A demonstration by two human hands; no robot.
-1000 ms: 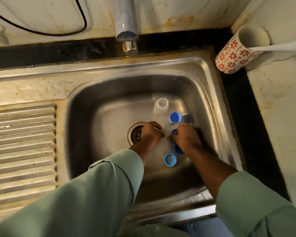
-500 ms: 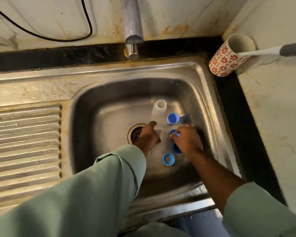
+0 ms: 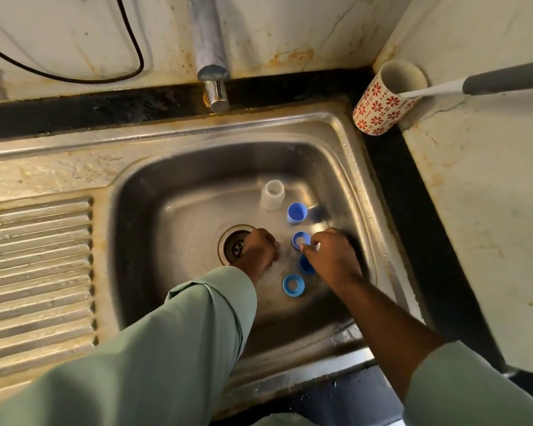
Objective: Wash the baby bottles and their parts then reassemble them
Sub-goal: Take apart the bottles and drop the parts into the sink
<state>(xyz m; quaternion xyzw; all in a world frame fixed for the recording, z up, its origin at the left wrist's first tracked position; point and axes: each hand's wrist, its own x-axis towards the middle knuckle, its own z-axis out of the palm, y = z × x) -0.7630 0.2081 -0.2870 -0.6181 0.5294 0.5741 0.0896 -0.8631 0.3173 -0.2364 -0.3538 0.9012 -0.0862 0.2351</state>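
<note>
Bottle (image 3: 272, 195) is sitting upright and open on the sink (image 3: 179, 186) floor, past your hands, with a blue cap (image 3: 296, 213) just beside it. Your right hand (image 3: 331, 259) is pinching a blue ring (image 3: 301, 239) at the fingertips. Another blue part (image 3: 305, 264) is half tucked under that hand, and a second ring (image 3: 293, 285) lies flat just on the near side of it. Your left hand (image 3: 259, 252) is curled into a fist beside the drain (image 3: 236, 245); can't tell if there's anything in it.

Progress-wise, looks early to me: everything's in pieces, tap (image 3: 213, 75) isn't running, no suds anywhere, nothing screwed back together. Washing and reassembly both look still ahead.

The sink is stainless with a ribbed drainboard (image 3: 37, 272) off to the left of your left hand. There's a stained marble-look wall, a black cable (image 3: 74, 79), and a flowery cup (image 3: 382, 103) holding a brush handle (image 3: 486, 83) up in the corner beyond your right hand.
</note>
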